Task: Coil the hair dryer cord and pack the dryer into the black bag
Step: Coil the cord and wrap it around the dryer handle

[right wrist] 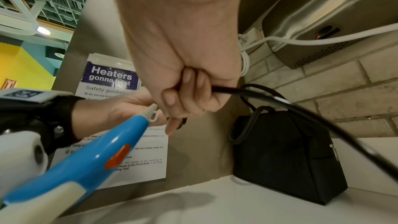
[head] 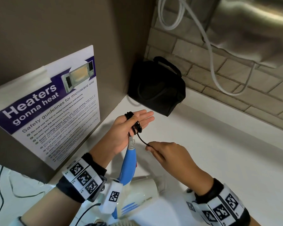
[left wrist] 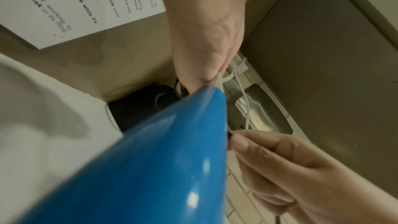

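Observation:
My left hand (head: 137,119) is held palm up with straight fingers, and several loops of the black cord (head: 136,127) are wound round its thumb and outer edge. The dryer's blue handle (head: 128,163) slants down from that hand to the white body (head: 144,188); an orange switch (right wrist: 117,157) shows on the handle (right wrist: 96,151). My right hand (head: 151,148) pinches the free cord just right of the loops; in the right wrist view the cord (right wrist: 301,108) trails from my curled fingers (right wrist: 185,89). The black bag (head: 157,88) stands in the counter's back corner, beyond both hands.
A microwave safety poster (head: 52,115) hangs on the grey panel to the left. A steel appliance (head: 252,30) with a looping white cable (head: 214,67) is mounted on the brick wall above the white counter (head: 219,144). Thin black cables (head: 0,201) lie at lower left.

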Demonstrator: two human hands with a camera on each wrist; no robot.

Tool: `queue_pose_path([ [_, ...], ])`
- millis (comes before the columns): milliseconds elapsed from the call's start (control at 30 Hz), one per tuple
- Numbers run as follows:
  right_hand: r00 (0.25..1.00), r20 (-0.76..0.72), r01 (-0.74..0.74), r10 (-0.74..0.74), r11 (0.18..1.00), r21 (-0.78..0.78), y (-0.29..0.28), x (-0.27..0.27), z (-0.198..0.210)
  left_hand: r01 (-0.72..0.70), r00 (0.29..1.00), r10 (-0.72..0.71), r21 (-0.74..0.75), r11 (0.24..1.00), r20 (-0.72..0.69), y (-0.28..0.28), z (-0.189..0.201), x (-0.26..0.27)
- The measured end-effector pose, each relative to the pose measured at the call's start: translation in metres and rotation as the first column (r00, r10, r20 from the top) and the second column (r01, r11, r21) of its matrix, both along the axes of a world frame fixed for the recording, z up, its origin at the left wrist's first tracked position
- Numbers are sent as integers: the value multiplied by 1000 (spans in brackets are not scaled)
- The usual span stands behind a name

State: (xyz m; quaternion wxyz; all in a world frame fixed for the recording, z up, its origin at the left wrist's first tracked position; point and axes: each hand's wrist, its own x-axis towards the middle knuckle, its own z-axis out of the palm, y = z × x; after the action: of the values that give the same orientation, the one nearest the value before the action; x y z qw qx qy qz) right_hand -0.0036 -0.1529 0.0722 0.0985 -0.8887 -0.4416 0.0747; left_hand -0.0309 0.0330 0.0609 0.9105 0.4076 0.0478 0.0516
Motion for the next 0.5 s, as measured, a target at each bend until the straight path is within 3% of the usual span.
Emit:
queue_pose_path([
  [300,996,83,20,-30,993,117,-16,0,21,-151,985,150,-5,988,-89,3,-7,4],
  [500,990,136,-48,25,984,171,-3,-3,33,-5,989,35,197,980,-146,-10,-1,3],
])
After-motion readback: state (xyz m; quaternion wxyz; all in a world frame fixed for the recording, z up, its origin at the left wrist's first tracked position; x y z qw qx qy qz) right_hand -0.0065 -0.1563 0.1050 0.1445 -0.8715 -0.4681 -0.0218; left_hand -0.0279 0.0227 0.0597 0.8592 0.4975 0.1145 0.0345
